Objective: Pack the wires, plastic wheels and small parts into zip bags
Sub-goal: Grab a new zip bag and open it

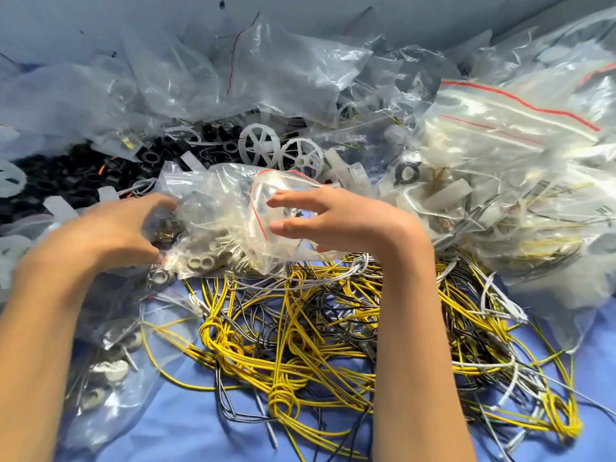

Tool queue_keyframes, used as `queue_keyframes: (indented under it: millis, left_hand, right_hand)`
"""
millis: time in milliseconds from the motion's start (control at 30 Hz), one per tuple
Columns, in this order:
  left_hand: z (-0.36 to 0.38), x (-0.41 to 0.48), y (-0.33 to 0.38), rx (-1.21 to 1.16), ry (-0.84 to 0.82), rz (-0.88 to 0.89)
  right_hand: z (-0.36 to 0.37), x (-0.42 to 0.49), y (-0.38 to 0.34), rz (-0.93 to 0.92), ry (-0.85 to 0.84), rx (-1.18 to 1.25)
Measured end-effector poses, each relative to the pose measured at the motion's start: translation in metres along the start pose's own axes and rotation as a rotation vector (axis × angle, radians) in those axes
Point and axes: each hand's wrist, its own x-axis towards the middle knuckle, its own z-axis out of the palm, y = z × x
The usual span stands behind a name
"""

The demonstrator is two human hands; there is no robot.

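A small clear zip bag (230, 215) with a red seal line lies in the middle, holding small white and metal parts. My left hand (113, 228) is blurred, with its fingers curved against the bag's left side. My right hand (330, 218) hovers at the bag's right side, fingers spread and thumb apart, holding nothing. A tangle of yellow, black and white wires (316, 345) covers the blue cloth below my hands. Two white plastic wheels (260, 146) lie behind the bag.
A big pile of filled zip bags (500, 155) rises at the right. Crumpled clear bags (206, 68) lie at the back. Black plastic rings (66, 175) are heaped at the left. Another bag with white round parts (110, 361) lies near my left forearm.
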Motion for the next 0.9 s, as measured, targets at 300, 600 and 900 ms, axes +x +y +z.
queue_keyframes:
  millis: [300,600,900]
  left_hand:
    - [-0.003,-0.002,0.000,0.040,-0.014,0.039]
    - [-0.017,-0.021,0.021,-0.057,-0.068,-0.011]
    - [-0.063,-0.055,0.056,0.011,0.298,0.187]
  right_hand:
    - [0.002,0.006,-0.002,0.043,0.020,0.006]
    - [0.014,-0.007,-0.014,0.064,0.035,-0.074]
    - [0.013,-0.010,-0.026,-0.035,0.128,-0.096]
